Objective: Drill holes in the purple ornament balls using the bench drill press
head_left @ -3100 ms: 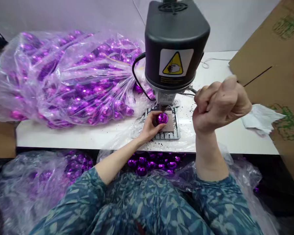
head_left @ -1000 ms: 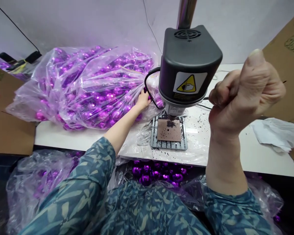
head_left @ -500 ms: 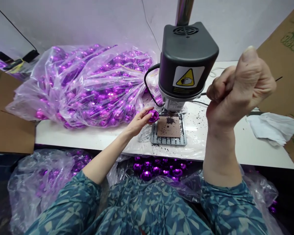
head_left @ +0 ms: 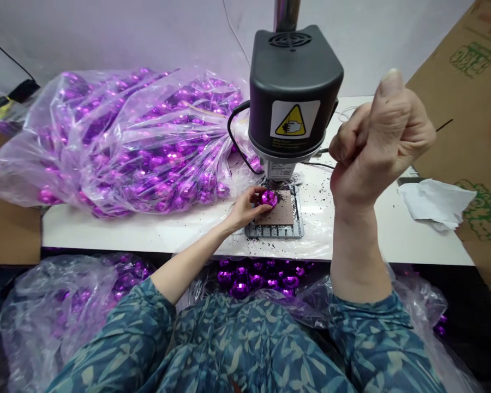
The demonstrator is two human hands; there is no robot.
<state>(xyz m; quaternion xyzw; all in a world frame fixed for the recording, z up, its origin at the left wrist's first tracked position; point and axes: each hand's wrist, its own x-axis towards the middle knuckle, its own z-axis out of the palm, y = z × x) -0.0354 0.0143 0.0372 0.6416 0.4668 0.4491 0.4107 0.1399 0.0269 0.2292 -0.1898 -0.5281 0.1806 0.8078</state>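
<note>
My left hand (head_left: 249,207) pinches a shiny purple faceted ball (head_left: 269,199) between thumb and fingers. The ball is over a square brown board (head_left: 284,215) on the slotted metal base (head_left: 298,232) of a bench drill press (head_left: 297,82), just under its head. Whether the ball touches the board, I cannot tell. My right hand (head_left: 387,134) is raised beside the machine's head, closed in a fist around the drill press lever, most of which the fingers hide. A thin dark rod (head_left: 444,125) shows to the right of the fist.
A large clear bag (head_left: 126,142) of purple balls lies on the white table (head_left: 106,226) at left. More purple balls (head_left: 256,281) sit in plastic below the front edge. Dark shavings surround the base. White cloth or paper (head_left: 437,202) and a cardboard box (head_left: 458,103) are at right.
My left hand has carried the ball rightward from beside the board to over it, under the drill head. My right fist remains closed beside the machine. The whole view has shifted slightly.
</note>
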